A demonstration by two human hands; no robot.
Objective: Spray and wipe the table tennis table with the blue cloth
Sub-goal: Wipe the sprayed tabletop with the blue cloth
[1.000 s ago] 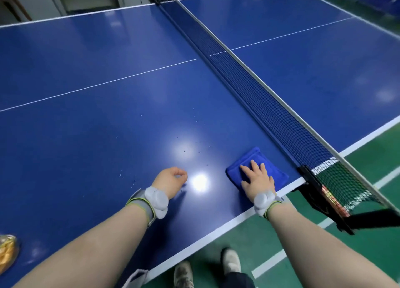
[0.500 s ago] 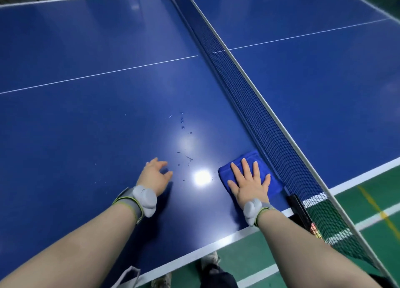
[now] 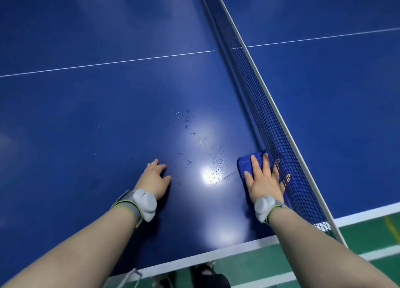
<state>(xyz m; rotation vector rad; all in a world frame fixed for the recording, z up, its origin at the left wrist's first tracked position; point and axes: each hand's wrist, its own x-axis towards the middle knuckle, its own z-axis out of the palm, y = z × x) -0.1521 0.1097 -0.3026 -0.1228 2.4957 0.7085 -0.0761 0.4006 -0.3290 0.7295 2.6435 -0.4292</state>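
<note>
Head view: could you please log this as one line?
right hand flat on cloth by net | left hand on table | droplets unwiped

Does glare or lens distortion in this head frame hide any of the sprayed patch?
Head view: a bright glare spot on the table between the left hand and the blue cloth washes out some droplets; wide-angle stretch enlarges the forearms toward the lower corners; the net stays sharp.

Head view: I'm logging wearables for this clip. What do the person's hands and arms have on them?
No sleeves or gloves on the left hand or right hand. The left wristband and right wristband are grey, edged yellow-green, each bearing a rounded white pod.
</note>
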